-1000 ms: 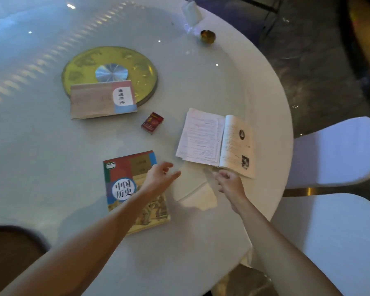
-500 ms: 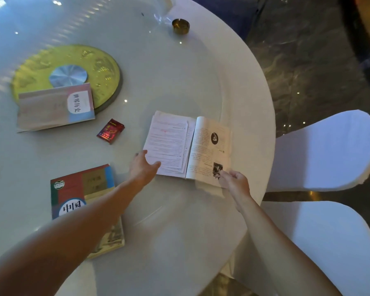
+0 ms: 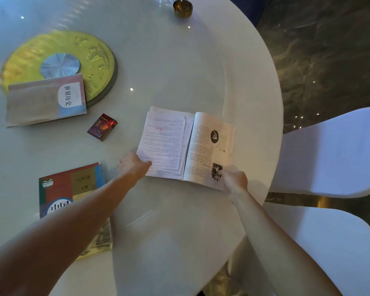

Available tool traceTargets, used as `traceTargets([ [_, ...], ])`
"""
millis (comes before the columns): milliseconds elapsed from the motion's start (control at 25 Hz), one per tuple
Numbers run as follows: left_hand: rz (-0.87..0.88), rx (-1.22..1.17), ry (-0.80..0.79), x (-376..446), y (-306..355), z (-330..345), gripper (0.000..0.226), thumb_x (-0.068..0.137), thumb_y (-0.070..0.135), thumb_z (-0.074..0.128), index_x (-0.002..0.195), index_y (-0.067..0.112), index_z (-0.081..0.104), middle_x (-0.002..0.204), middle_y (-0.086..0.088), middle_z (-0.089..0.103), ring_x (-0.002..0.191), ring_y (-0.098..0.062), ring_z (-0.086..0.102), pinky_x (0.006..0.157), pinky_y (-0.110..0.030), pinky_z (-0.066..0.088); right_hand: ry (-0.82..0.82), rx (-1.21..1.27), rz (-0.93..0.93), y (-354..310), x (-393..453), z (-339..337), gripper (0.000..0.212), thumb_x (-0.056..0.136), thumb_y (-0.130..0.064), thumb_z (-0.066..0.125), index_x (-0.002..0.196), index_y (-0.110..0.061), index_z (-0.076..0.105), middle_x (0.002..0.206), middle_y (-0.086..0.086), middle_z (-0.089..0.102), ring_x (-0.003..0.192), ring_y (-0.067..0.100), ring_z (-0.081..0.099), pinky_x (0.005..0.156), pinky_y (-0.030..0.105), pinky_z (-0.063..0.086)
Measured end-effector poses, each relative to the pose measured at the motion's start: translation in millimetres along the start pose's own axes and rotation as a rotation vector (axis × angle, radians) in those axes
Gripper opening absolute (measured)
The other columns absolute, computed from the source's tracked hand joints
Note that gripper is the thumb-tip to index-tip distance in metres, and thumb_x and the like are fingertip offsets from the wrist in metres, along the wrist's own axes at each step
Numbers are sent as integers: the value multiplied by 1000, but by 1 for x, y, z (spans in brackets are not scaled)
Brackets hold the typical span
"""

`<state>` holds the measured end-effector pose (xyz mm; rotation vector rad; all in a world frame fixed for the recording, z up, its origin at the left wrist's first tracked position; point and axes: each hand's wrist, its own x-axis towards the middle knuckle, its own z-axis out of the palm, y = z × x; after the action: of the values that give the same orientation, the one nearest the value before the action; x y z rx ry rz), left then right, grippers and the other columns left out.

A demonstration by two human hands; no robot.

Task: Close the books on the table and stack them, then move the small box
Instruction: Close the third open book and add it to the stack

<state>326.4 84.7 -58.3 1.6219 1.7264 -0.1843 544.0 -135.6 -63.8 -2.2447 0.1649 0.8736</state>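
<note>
Head view: round white table [image 3: 179,60] w/ a glass top, seen from above. An open book [image 3: 186,146] lay face up near the table's right edge, loose printed sheets stacked on its left page, text + two dark pics on the right page.

Left hand [image 3: 132,165] lay at the book's near-left corner, fingertips on the bottom of the loose sheets, palm down; the fingers looked flat, not curled round anything. Right hand [image 3: 233,178] was at the near-right corner of the right page, fingers on the paper by the lower dark pic. Whether it pinched the page edge or only pressed it, can't tell — fingertips blurred.

Small box [image 3: 102,127], red + dark, sat on the glass left of the open book, apart from it, between that book and the pale book. Neither hand touched it.

Pale closed book [image 3: 45,101], cover w/ a white label and blue corner, lay far left, its far edge overlapping a yellow-green disc [image 3: 90,54] w/ a silver hub. A second closed book [image 3: 73,189], multicolour cover, lay near-left, partly hidden under the left forearm.

Brass-coloured ashtray [image 3: 182,8] stood at the far edge. Two white chairs [image 3: 333,150] stood right of the table, on a dark marbled floor.
</note>
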Motion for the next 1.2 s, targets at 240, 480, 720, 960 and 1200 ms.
traceTargets([
  [240,-28,-197,-98,-6,0,6,43,71,30,72,108,9,66,102,-10,70,94,-30,67,77,-39,56,31,-121,48,-9,2,14,40,71,-39,71,110,-29,71,109,8,70,114,38,57,84,38,53],
  [480,0,-369,-233,-10,2,4,34,85,2,67,115,10,54,116,-11,66,105,-32,65,76,-39,57,-89,313,137,-12,-7,8,40,77,-14,73,117,-15,75,103,8,79,95,29,75,77,39,62],
  [720,13,-574,-382,-24,-5,-6,62,81,-10,71,132,20,50,117,-7,65,107,-29,65,87,-43,58,-235,373,-257,-39,-48,-7,15,89,-11,71,102,-18,74,104,8,82,96,29,78,84,45,63],
  [960,-7,-668,-455,-27,-19,-2,33,97,30,61,125,12,65,113,-12,75,100,-30,74,91,-47,59,-489,24,-519,-65,-95,45,26,99,-14,62,123,-17,71,107,5,78,90,19,76,63,30,61],
  [1200,-100,-790,-497,-33,-13,0,64,99,64,34,115,11,66,104,-18,74,90,-32,73,68,-37,59,-550,-481,-712,-42,-99,95,32,95,-43,62,111,-19,77,104,-3,77,94,9,69,85,31,55],
])
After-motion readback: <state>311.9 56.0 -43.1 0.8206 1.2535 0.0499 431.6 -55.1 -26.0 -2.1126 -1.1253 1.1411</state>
